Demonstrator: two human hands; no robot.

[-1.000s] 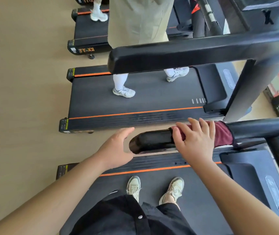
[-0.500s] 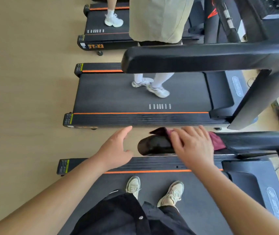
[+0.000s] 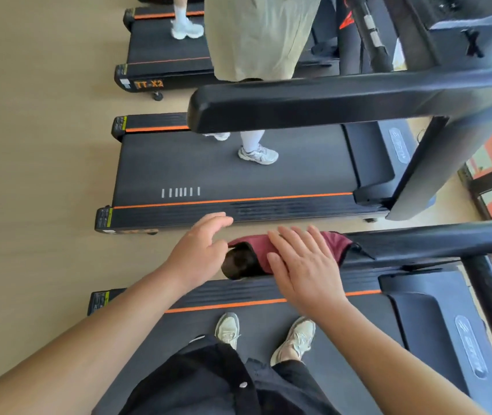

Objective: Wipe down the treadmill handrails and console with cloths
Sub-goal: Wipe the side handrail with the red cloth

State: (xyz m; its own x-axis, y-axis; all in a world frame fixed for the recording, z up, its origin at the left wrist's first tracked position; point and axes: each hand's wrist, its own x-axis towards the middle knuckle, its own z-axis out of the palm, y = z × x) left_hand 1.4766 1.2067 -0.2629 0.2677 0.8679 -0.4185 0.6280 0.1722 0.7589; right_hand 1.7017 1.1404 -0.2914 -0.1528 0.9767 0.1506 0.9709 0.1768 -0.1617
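A maroon cloth [image 3: 258, 248] is draped over the end of the black left handrail [image 3: 418, 242] of the treadmill I stand on. My right hand [image 3: 301, 265] lies flat on the cloth with its fingers straight and spread. Just left of the rail's rounded end [image 3: 237, 265], my left hand [image 3: 200, 250] hovers with relaxed fingers and holds nothing. The console is out of view to the right.
The belt [image 3: 343, 339] under my feet has an orange stripe. On the neighbouring treadmill [image 3: 238, 175] a person in white shoes [image 3: 258, 154] walks; its handrail [image 3: 328, 103] crosses above. A third treadmill [image 3: 164, 49] lies beyond. Wooden floor [image 3: 29, 175] spreads to the left.
My right hand slid with the cloth toward the rail's end and flattened out. The cloth now covers more of the end. The left hand stayed beside the end. The neighbour stepped along the belt.
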